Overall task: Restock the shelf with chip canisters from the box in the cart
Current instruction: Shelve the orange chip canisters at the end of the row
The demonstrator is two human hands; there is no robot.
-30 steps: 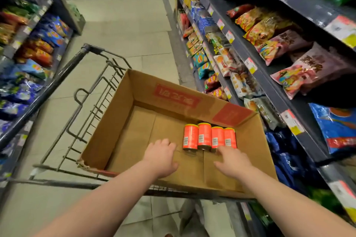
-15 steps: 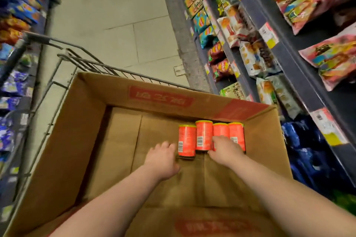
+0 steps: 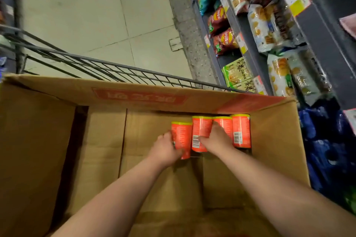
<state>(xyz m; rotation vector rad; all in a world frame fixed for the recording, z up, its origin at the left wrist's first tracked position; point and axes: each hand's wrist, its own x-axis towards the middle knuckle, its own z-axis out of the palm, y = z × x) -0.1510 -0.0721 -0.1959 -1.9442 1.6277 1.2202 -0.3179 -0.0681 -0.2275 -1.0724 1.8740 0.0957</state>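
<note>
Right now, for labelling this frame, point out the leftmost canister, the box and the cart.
leftmost canister (image 3: 183,136): head view, orange side.
box (image 3: 77,90): head view, far wall.
cart (image 3: 123,66): head view, front rim.

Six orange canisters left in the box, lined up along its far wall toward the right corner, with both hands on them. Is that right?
Not six. The head view shows four canisters left in the box, lined up along its far wall toward the right corner, with the left hand and the right hand on them.
</note>
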